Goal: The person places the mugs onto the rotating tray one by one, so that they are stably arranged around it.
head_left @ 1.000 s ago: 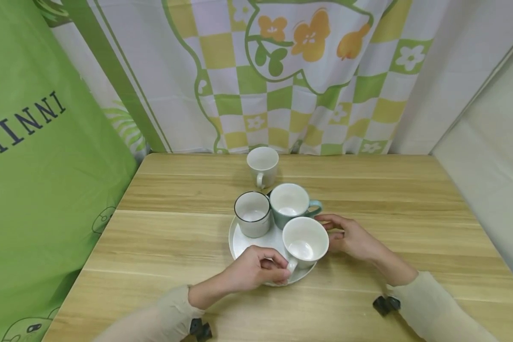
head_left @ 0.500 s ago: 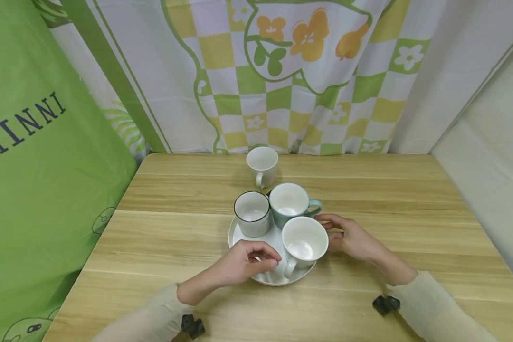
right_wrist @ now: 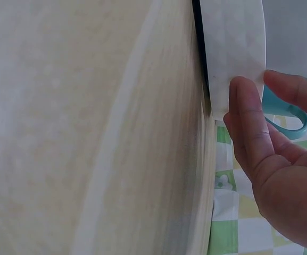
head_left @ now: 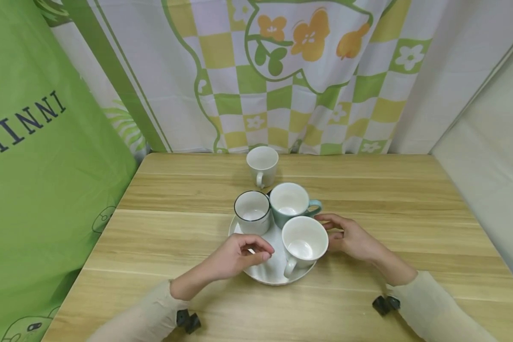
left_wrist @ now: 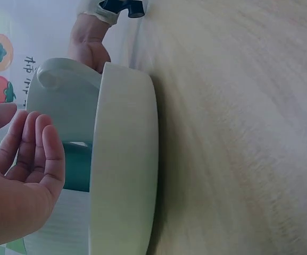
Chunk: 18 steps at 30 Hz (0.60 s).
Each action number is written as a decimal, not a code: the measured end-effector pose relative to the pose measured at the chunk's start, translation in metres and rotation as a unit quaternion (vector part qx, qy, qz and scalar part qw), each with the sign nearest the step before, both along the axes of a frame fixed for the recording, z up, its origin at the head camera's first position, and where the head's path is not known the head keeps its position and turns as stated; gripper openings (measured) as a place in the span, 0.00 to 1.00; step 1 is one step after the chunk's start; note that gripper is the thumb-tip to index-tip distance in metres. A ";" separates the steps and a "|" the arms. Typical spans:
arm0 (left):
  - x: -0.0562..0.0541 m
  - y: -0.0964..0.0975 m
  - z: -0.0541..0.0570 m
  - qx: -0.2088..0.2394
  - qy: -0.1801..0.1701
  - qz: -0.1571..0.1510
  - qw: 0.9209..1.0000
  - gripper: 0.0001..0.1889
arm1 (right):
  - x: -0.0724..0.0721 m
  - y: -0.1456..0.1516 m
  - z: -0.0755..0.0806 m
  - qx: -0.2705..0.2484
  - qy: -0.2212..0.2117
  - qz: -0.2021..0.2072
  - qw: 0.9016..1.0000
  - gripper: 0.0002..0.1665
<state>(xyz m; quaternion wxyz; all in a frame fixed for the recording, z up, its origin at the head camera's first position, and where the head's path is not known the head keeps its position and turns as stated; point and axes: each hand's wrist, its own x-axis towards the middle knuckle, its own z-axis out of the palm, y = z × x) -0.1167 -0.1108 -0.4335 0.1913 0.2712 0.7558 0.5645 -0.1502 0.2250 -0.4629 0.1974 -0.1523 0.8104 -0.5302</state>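
Note:
A round white tray [head_left: 278,278] carries a white mug [head_left: 305,242], a teal mug [head_left: 289,202] with a white inside, and a grey-white cup with a dark rim [head_left: 253,213]. The white mug's handle points toward the person. My left hand [head_left: 235,256] hovers over the tray's left front, fingers loosely bent with nothing between them, apart from the mug handle. My right hand [head_left: 352,237] is at the tray's right side. Its nearly straight fingers [right_wrist: 251,117] touch the tray's outer wall, and the thumb tip is right at the rim.
Behind the tray, another white mug [head_left: 262,166] stands on the wooden table [head_left: 175,247], its handle toward the person. A checked curtain [head_left: 282,95] hangs at the table's back edge, and a green cloth [head_left: 47,166] hangs on the left.
My left hand has let go of the white mug's handle and drawn back to the left and a little away from the person. The right hand and the mugs have stayed nearly still.

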 end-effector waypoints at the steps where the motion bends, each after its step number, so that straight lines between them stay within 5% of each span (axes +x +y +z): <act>1: -0.001 0.000 0.001 0.000 0.001 0.000 1.000 0.11 | 0.000 0.000 0.000 -0.001 0.000 0.000 1.000 0.43; 18: -0.022 -0.001 0.027 0.011 0.029 0.009 0.999 0.08 | 0.001 0.000 0.001 0.005 0.009 -0.001 1.000 0.41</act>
